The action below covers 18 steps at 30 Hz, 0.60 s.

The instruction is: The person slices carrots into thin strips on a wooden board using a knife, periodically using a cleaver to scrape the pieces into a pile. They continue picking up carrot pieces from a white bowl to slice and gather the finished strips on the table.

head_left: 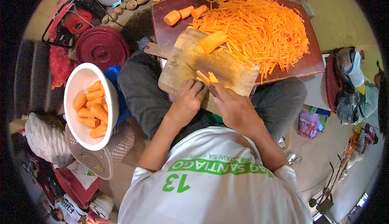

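A worn wooden cutting board lies across my lap, its handle pointing left. Over its near edge, my left hand is closed, fingertips against a few cut carrot slices. Beside it my right hand is wrapped round a knife, whose thin dark blade shows only in part among the slices; its handle is hidden in my fingers. A peeled carrot chunk rests at the board's far edge. Behind and right of it spreads a big heap of carrot sticks.
The heap and several carrot pieces lie on a dark red table. On my left a white basin holds peeled carrots, above a perforated basket. A dark red lidded bucket and potatoes are farther off.
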Motion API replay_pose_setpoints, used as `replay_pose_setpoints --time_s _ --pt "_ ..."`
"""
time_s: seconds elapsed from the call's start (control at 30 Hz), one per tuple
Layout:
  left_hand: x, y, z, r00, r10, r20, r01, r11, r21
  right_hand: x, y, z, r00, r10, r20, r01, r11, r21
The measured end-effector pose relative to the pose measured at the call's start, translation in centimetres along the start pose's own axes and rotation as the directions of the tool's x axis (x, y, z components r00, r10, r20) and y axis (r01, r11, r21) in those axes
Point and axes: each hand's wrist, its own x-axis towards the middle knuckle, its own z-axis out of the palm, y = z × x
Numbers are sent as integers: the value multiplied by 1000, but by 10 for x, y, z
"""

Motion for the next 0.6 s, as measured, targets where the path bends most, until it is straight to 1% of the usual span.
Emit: replay_pose_setpoints --time_s 0.07,0.17,0.23,0.27,0.37,0.47,0.57,0.6 --pt "-2 -3 4 1000 -3 -7 3 1000 3 -7 7 -5 1000 19 11 -19 1000 -7" --pt "0 -3 6 1000 -3 -18 3 1000 1 -13 12 -1 1000 7 -21 -5 996 85" --pt "1 -3 3 1000 -1 1 1 1000 7 -9 15 2 1000 16 -10 -15 999 28" --pt "0 -2 4 1000 2 -12 -1 1000 9 -7 15 3 1000 19 -2 -19 1000 2" --pt "0 -3 6 999 16 -45 -15 1000 23 -11 1 -12 996 64 58 -68 996 65" --pt "-2 2 6 998 8 -61 -6 1000 27 -20 -3 -19 991 89 104 -93 995 36" --pt "0 3 5 998 4 -59 -2 999 36 -7 18 9 996 -73 -41 71 996 -51" --pt "-2 3 7 999 2 -52 0 999 44 -1 17 8 997 -71 -10 70 996 -58"
